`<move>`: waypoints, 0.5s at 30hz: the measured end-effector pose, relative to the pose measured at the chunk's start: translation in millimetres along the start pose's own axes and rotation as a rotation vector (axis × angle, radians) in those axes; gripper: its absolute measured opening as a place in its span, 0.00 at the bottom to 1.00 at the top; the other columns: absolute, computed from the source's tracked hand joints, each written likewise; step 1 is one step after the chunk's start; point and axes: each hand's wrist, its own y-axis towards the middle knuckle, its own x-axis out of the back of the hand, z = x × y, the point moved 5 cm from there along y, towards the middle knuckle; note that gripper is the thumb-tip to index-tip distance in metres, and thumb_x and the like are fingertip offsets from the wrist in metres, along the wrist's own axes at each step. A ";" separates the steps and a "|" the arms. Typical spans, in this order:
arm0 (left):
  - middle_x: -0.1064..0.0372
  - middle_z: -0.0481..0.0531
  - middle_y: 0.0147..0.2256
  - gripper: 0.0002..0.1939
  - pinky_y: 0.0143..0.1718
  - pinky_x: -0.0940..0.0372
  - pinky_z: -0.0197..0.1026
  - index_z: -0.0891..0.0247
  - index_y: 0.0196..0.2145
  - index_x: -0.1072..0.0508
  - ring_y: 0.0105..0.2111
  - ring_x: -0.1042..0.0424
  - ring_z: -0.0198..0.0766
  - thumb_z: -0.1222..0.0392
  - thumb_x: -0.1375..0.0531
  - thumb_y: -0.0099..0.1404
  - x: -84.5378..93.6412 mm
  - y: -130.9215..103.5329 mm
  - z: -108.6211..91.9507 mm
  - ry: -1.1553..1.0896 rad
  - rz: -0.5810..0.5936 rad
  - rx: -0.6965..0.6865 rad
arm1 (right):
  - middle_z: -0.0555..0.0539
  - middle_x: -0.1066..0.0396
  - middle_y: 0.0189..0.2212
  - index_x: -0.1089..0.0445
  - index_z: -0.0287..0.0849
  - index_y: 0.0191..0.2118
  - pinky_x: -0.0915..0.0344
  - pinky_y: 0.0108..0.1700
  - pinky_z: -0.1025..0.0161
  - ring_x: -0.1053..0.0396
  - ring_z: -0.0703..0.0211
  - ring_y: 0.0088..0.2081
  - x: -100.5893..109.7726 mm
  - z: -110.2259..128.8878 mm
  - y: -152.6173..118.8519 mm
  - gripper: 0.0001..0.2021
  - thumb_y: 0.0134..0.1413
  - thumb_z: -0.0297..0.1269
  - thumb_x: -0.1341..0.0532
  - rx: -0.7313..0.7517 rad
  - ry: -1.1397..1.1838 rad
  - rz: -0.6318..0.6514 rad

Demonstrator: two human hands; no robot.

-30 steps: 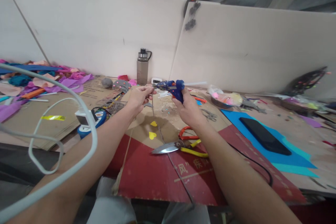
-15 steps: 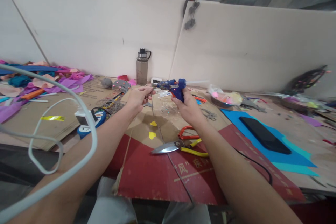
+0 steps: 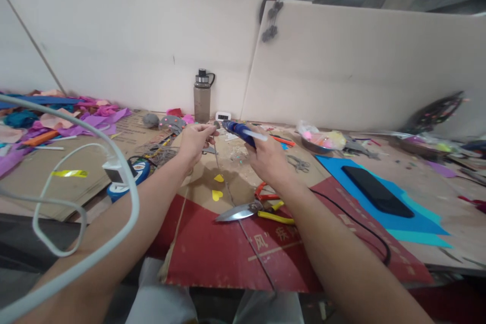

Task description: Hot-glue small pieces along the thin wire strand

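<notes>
My right hand point(image 3: 269, 158) is wrapped round a blue hot glue gun point(image 3: 240, 131). A translucent glue stick point(image 3: 255, 134) juts from the gun's rear, towards me. My left hand point(image 3: 197, 143) is closed in a pinch at a small dark grey piece point(image 3: 216, 124), too small to name, close to the gun's nozzle. Below these fingers a thin grey stem point(image 3: 250, 243) runs down to the cardboard's front edge; whether the fingers grip it I cannot tell. Two yellow paper hearts point(image 3: 217, 195) lie between my arms, beside scissors point(image 3: 239, 211) with red and yellow handles.
A water bottle point(image 3: 202, 98) and a small white digital clock point(image 3: 223, 117) stand by the back board. At right, a black phone point(image 3: 375, 190) rests on blue sheets point(image 3: 413, 228). A white cable point(image 3: 131, 182) loops across the left foreground. Coloured scraps point(image 3: 68, 121) lie far left.
The glue gun has turned in my right hand, its rear swinging from the right towards me. My left hand keeps its pinch. The whole view has shifted slightly.
</notes>
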 end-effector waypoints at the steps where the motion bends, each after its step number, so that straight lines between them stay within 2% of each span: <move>1: 0.28 0.52 0.25 0.09 0.14 0.54 0.29 0.68 0.24 0.27 0.16 0.38 0.24 0.59 0.34 0.51 0.3 -0.2 0.4 -0.031 0.003 0.022 | 0.39 0.30 0.46 0.37 0.44 0.54 0.36 0.47 0.49 0.32 0.46 0.45 1.1 -3.9 0.8 0.20 0.54 0.31 0.47 -0.034 0.051 -0.028; 3: 0.28 0.52 0.25 0.10 0.14 0.54 0.29 0.68 0.24 0.28 0.16 0.39 0.23 0.59 0.33 0.50 0.4 -0.4 1.5 -0.091 0.009 0.064 | 0.42 0.28 0.40 0.35 0.44 0.50 0.34 0.44 0.51 0.31 0.49 0.40 0.7 -18.5 2.4 0.17 0.53 0.34 0.45 -0.159 0.187 -0.075; 5: 0.28 0.51 0.26 0.10 0.14 0.53 0.28 0.67 0.25 0.28 0.17 0.39 0.23 0.59 0.33 0.50 -0.9 -0.9 2.4 -0.141 0.028 0.091 | 0.46 0.29 0.30 0.34 0.44 0.44 0.32 0.35 0.54 0.31 0.53 0.31 -6.4 -41.5 2.3 0.13 0.51 0.36 0.44 -0.347 0.338 -0.069; 7: 0.28 0.51 0.27 0.10 0.15 0.52 0.28 0.67 0.26 0.27 0.17 0.39 0.23 0.58 0.33 0.51 -3.9 -2.0 2.6 -0.171 0.060 0.102 | 0.49 0.33 0.21 0.35 0.44 0.38 0.35 0.26 0.58 0.34 0.56 0.22 -19.6 -67.6 -1.0 0.08 0.50 0.38 0.44 -0.542 0.435 0.019; 9: 0.28 0.51 0.28 0.09 0.15 0.52 0.28 0.67 0.27 0.27 0.18 0.39 0.23 0.58 0.34 0.52 -8.3 -4.3 2.1 -0.171 0.092 0.101 | 0.49 0.35 0.17 0.36 0.44 0.30 0.36 0.24 0.59 0.35 0.56 0.20 -30.2 -89.5 -5.0 0.05 0.47 0.38 0.41 -0.636 0.403 0.127; 12: 0.30 0.50 0.27 0.08 0.15 0.53 0.28 0.66 0.28 0.26 0.19 0.40 0.24 0.58 0.34 0.52 -15.0 -9.1 -1.0 -0.124 0.103 0.062 | 0.44 0.33 0.19 0.38 0.45 0.23 0.34 0.33 0.54 0.30 0.49 0.29 -29.2 -107.6 -7.1 0.08 0.39 0.36 0.36 -0.630 0.273 0.124; 15: 0.35 0.46 0.23 0.08 0.16 0.54 0.30 0.65 0.28 0.24 0.19 0.44 0.24 0.58 0.34 0.51 -20.8 -14.3 -5.9 -0.061 0.091 -0.031 | 0.35 0.29 0.33 0.39 0.44 0.25 0.39 0.48 0.46 0.34 0.39 0.47 -12.4 -97.4 -3.5 0.11 0.38 0.37 0.35 -0.546 0.118 -0.066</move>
